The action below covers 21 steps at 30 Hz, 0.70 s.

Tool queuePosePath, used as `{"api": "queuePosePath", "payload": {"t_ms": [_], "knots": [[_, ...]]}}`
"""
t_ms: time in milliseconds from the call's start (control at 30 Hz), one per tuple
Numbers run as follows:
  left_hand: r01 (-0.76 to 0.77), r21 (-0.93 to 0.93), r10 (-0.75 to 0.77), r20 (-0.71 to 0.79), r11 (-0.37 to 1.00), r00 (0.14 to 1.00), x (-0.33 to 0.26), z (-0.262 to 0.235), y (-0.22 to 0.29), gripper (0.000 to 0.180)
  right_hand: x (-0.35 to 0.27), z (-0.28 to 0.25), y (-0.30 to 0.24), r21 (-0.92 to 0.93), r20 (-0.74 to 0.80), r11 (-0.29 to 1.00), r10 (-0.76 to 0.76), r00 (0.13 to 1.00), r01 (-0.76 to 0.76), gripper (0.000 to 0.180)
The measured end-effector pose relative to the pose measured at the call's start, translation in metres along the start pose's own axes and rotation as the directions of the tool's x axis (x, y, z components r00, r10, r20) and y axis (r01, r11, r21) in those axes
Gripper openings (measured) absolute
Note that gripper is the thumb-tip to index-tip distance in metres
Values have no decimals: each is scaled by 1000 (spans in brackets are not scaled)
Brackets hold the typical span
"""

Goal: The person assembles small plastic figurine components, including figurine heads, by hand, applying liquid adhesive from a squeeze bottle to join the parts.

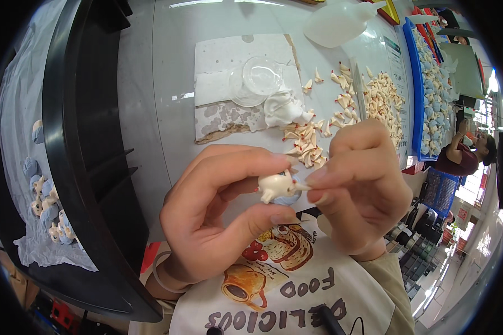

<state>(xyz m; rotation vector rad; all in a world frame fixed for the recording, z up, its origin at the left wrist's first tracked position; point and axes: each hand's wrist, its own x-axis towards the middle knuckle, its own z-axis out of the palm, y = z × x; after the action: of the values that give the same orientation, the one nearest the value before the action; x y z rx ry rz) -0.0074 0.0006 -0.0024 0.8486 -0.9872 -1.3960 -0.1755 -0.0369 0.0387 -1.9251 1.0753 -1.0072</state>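
Pinching a cream-and-blue miniature figurine above the worktop, the left hand has thumb below and fingertips above, clamped on its sides. Right hand: thumb and forefinger drawn together on a small cream cone, held against or just beside the figurine's right side; exact contact too small to tell.

Handling, by judgement: figurine very light, stiff, probably moulded plastic or resin; smooth curves likely to roll or slip under a hard squeeze. Best hold is across the rounded body, clear of the thin projections, which look the likeliest to snap. Cone lighter again, narrow; grip its flanks close to one end.

Materials: loose cones, cream, many red-tipped, heaped on the glossy pale worktop. White board, flat, with a rough, crumbling brown edge and grey blotches. On it, clear round dishes, thin and shiny; beside them a white crumpled wad (tissue or soft film, cannot tell which). Translucent squeeze bottle beyond, smooth-walled. Black tray at left, rigid, lined with wrinkled clear film under more blue-and-cream figurines. Blue tray at right, crowded with similar pieces.
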Motion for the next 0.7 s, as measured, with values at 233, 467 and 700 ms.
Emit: {"api": "queuePosePath", "payload": {"t_ms": [233, 467, 700], "knots": [[-61, 97, 61, -2, 993, 998, -2, -4, 2, 48, 1, 3, 3, -304, 33, 911, -281, 959, 278, 21], [-67, 152, 68, 1, 986, 998, -6, -8, -2, 47, 1, 3, 3, -351, 49, 892, -288, 956, 286, 22], [-49, 170, 46, 23, 984, 999, -7, -10, -2, 48, 0, 3, 4, -316, 45, 909, -271, 961, 271, 21]]}}
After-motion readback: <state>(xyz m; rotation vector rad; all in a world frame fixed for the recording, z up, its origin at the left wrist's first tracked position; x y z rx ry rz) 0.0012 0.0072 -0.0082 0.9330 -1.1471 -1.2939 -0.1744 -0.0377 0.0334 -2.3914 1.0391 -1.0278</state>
